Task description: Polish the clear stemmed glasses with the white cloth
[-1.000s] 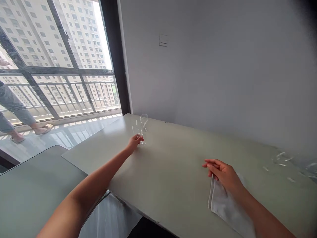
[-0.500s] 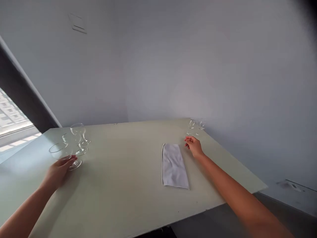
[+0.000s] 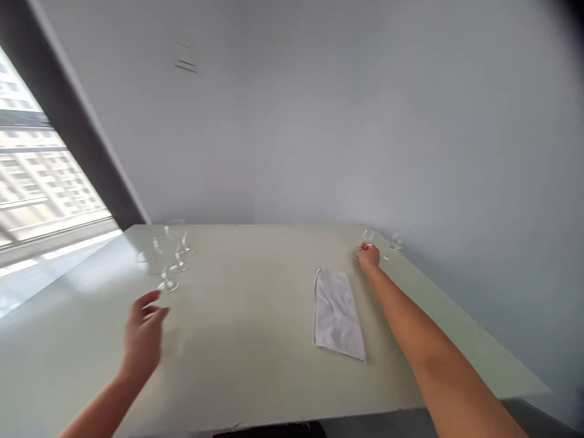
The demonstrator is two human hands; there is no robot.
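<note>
My left hand (image 3: 145, 328) is above the table, fingers apart and holding nothing. Just beyond its fingertips stands a clear stemmed glass (image 3: 168, 285), upright on its foot. Two more stemmed glasses, one with its foot (image 3: 178, 266) close behind and another with its foot (image 3: 187, 250) farther back, stand in a row with it. At the far right, the fingers of my right hand (image 3: 368, 255) are closed round the lower part of another clear glass (image 3: 370, 232); its stem is mostly hidden. A further glass (image 3: 395, 242) stands to the right of that hand, blurred.
A folded white cloth (image 3: 338, 313) lies flat on the pale table (image 3: 246, 328), nearer to me than the right-hand glasses. Grey walls (image 3: 319, 121) border the table's back and right. A bright window (image 3: 45, 164) is on the left.
My left hand has let go of the nearest left glass and drawn back towards me. My right hand has reached forward and closed on a glass. The view has turned slightly left.
</note>
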